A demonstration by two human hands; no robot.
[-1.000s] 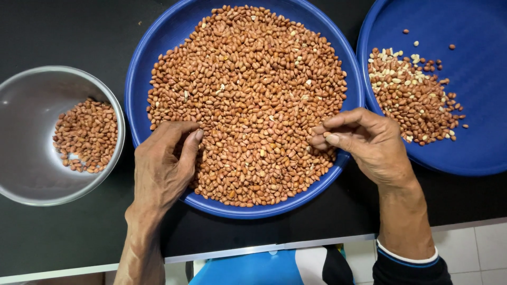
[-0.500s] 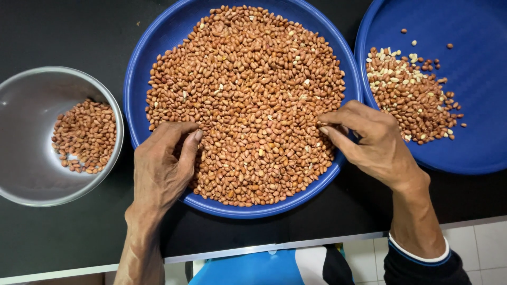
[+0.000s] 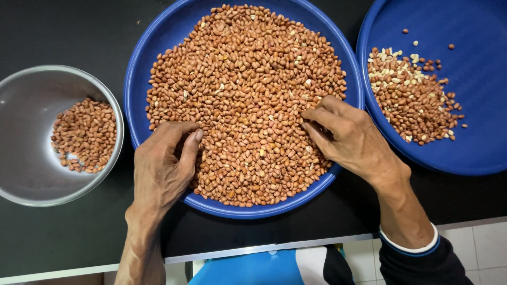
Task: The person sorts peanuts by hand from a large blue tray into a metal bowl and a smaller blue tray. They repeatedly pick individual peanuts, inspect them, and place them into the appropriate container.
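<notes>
Top of the middle blue tray [image 3: 158,47] and most of the right blue tray [image 3: 475,105] are cut off; my fingertips are buried in the peanuts [image 3: 248,100], so I can't tell if either hand pinches one. Middle tray sits at the counter's [image 3: 63,243] front edge. My left hand [image 3: 161,169], fingers curled, rests on the pile's near-left rim; right hand [image 3: 351,137], fingers bunched, on its right side. Steel bowl [image 3: 21,132] far left. Versus half a second ago: right hand slid slightly leftward into the pile, left unchanged.
</notes>
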